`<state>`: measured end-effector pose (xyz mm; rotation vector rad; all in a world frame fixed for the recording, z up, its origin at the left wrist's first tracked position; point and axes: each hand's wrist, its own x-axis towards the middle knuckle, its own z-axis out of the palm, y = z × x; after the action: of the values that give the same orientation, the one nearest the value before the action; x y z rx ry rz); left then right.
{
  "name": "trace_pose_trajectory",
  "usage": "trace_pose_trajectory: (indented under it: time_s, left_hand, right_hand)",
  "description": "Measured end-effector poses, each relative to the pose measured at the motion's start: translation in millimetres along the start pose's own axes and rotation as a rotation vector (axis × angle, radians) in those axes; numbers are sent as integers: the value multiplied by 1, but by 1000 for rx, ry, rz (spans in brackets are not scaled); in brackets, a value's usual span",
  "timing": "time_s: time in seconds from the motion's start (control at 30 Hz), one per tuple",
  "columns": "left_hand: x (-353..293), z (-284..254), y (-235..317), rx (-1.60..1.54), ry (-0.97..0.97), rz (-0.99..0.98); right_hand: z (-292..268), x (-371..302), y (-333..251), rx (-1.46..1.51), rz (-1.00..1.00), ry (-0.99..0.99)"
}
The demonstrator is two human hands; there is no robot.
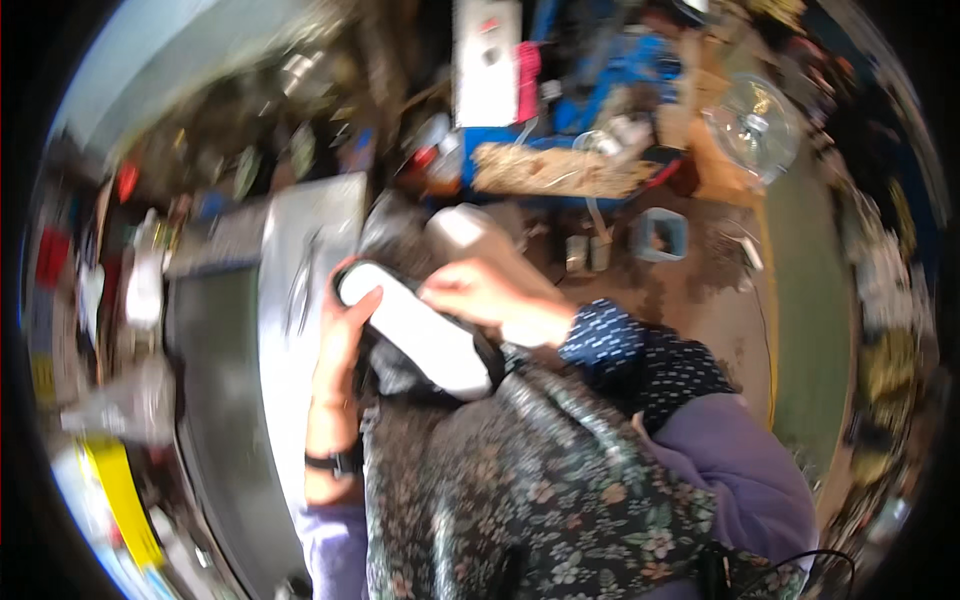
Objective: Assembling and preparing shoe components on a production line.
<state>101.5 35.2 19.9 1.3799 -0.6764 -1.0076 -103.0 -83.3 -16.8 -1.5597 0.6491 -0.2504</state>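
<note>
A tub (642, 238) is sitting rightward; the left hand (345, 318) is gripping a white slab (420, 335), thumb on top; the right hand (487, 297) is curling alongside, hold unclear.

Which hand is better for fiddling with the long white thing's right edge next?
Probably the right hand: its fingers are bent near that edge, while the left hand holds the long white thing, thumb on top.

Motion blur, bright glare, bent edges
</note>
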Motion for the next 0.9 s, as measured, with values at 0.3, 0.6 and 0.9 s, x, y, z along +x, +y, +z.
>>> trace_pose_trajectory:
  time_s: [0.3, 0.6, 0.9]
  left_hand:
    - [16, -15, -20, 29, -22, -11]
    - [16, -17, -6, 112, -110, -44]
    - [18, -13, -5, -706, -130, -142]
  right_hand:
    - [46, 22, -22, -700, -73, 83]
    - [26, 11, -45, 19, 238, -123]
    - [43, 9, 2, 20, -87, 1]
